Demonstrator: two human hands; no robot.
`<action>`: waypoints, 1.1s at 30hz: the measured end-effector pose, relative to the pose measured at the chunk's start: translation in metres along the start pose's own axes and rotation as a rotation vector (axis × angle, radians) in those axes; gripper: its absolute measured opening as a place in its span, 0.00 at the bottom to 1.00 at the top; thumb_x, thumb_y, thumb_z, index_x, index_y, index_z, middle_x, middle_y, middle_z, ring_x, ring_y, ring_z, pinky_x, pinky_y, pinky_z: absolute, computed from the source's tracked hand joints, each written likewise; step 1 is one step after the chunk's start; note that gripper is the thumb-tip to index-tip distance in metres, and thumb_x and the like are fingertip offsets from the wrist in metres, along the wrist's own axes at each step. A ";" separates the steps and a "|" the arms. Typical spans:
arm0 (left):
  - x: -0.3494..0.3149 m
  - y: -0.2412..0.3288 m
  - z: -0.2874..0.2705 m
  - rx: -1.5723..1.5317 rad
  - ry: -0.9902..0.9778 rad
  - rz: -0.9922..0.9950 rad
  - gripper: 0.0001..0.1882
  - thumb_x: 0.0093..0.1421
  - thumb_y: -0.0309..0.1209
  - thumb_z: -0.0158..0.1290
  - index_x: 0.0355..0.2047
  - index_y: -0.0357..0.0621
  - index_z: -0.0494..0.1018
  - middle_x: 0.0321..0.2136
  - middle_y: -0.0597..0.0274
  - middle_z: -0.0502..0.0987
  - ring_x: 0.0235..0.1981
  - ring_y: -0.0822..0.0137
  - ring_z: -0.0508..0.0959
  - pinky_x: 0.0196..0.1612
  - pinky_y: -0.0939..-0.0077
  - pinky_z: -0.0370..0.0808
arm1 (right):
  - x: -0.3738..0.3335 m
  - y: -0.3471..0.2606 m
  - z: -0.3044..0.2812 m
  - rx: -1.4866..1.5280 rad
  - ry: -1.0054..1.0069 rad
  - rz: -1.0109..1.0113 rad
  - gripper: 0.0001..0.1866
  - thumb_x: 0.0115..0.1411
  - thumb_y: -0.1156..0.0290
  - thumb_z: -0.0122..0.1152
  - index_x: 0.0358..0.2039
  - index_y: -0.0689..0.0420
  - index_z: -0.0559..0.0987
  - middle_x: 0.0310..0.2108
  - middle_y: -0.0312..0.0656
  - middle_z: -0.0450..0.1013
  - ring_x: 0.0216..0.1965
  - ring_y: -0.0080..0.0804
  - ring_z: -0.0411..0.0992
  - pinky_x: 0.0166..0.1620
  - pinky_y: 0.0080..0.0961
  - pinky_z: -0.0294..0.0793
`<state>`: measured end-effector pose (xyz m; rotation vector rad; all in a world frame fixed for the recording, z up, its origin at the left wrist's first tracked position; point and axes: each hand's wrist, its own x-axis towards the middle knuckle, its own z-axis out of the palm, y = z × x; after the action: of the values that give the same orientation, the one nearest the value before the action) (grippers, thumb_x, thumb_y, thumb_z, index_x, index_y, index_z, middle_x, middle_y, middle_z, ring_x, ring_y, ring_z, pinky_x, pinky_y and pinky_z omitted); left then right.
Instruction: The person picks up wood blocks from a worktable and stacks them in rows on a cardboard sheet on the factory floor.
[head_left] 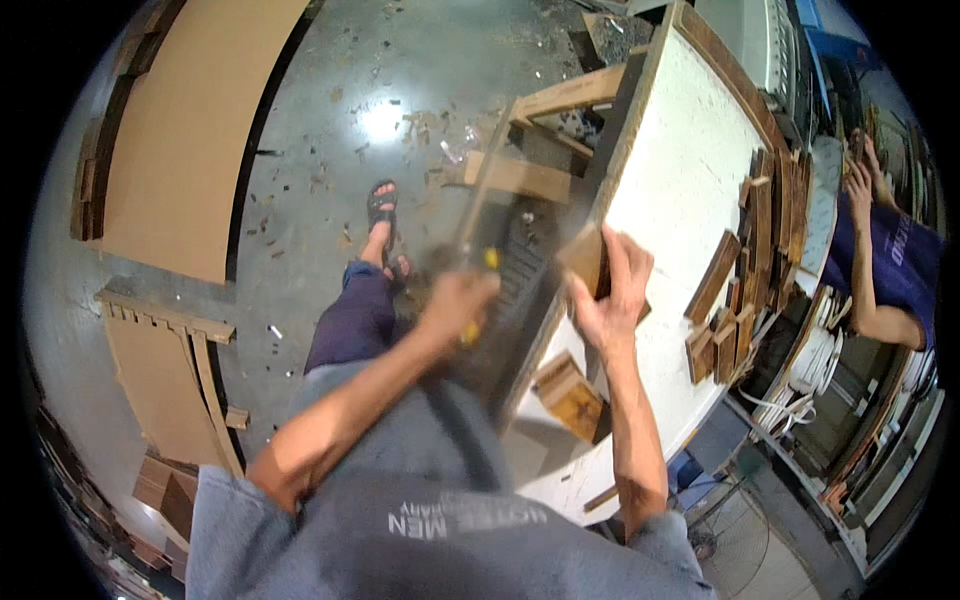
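My left hand point(455, 308) is closed round the yellow-marked handle of what looks like a handsaw point(491, 258). Motion smears both, and a long thin blade seems to stretch away from the fist, beside the workbench edge. With its thumb and fingers my right hand point(618, 295) grips a small wooden block point(584, 256) at the left edge of the white-topped workbench point(680, 150). Part of that block is hidden under the fingers. Nearer to me, another wooden block point(570, 398) lies on the bench by my right forearm.
Several dark wood strips point(765, 215) are heaped on the bench's right side. Beyond them a co-worker's arm point(865, 255) shows. Wooden framing point(520, 178) stands left of the bench. Large brown boards point(190, 130) lie at the left, and scraps litter the floor point(330, 120). A fan point(735, 540) stands lower right.
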<state>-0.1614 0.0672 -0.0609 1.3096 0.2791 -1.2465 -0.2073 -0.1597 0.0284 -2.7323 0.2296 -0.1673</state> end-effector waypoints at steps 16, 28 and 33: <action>-0.066 0.138 0.040 -0.373 -0.281 0.298 0.19 0.67 0.41 0.55 0.50 0.39 0.70 0.34 0.61 0.78 0.31 0.67 0.82 0.23 0.77 0.74 | -0.010 -0.047 -0.085 1.126 0.535 0.345 0.45 0.58 0.55 0.67 0.70 0.57 0.57 0.61 0.48 0.64 0.60 0.42 0.67 0.61 0.43 0.72; -0.058 0.137 0.074 -0.002 -0.189 0.527 0.22 0.55 0.38 0.64 0.40 0.30 0.74 0.24 0.60 0.76 0.20 0.73 0.76 0.20 0.77 0.72 | -0.020 -0.032 -0.089 0.318 -0.118 0.035 0.44 0.50 0.70 0.70 0.68 0.61 0.64 0.60 0.56 0.65 0.62 0.52 0.65 0.62 0.44 0.66; -0.033 0.143 0.076 -0.275 -0.357 0.330 0.21 0.57 0.39 0.67 0.43 0.37 0.76 0.28 0.64 0.77 0.24 0.74 0.77 0.23 0.81 0.72 | -0.009 -0.008 -0.085 0.275 0.029 -0.035 0.43 0.49 0.68 0.72 0.66 0.59 0.68 0.55 0.53 0.72 0.55 0.51 0.73 0.57 0.42 0.74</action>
<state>-0.0959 -0.0101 0.0690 0.8384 -0.0225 -1.0908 -0.2272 -0.1827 0.1089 -2.4625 0.1536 -0.2305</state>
